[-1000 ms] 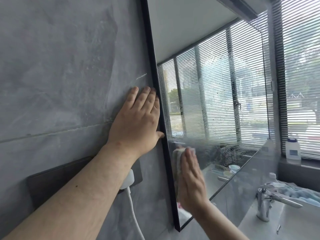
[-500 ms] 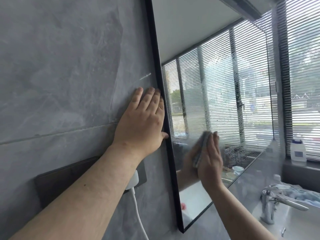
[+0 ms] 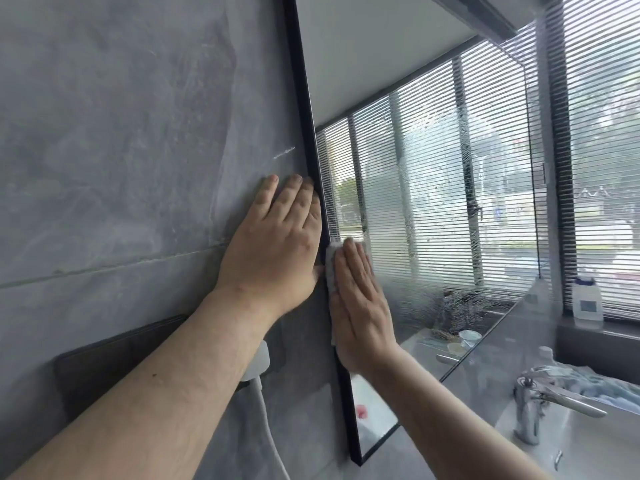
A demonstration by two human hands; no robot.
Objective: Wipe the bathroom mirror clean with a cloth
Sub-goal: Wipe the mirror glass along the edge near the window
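Mirror (image 3: 433, 209), black-framed, droplet-streaked: right hand (image 3: 360, 306) flat, fingers straight and together, presses white cloth (image 3: 330, 268) on glass; left hand (image 3: 273, 254) flat on grey stone wall (image 3: 121, 150).

soft, even daylight comes through the slatted window (image 3: 604, 174) at the right and shows again in the mirror (image 3: 433, 209), where the brightest patches wash out the street beyond — no hard glare, only a hazy, streaked film on the glass. the grey wall (image 3: 121, 133) is flatly lit, with a faint shadow under the left hand (image 3: 273, 247) and forearm. the wide lens bends straight lines toward the edges — the mirror frame leans and curves — and the tap (image 3: 543, 400) and window sill at lower right look slightly soft, while both hands are sharp.
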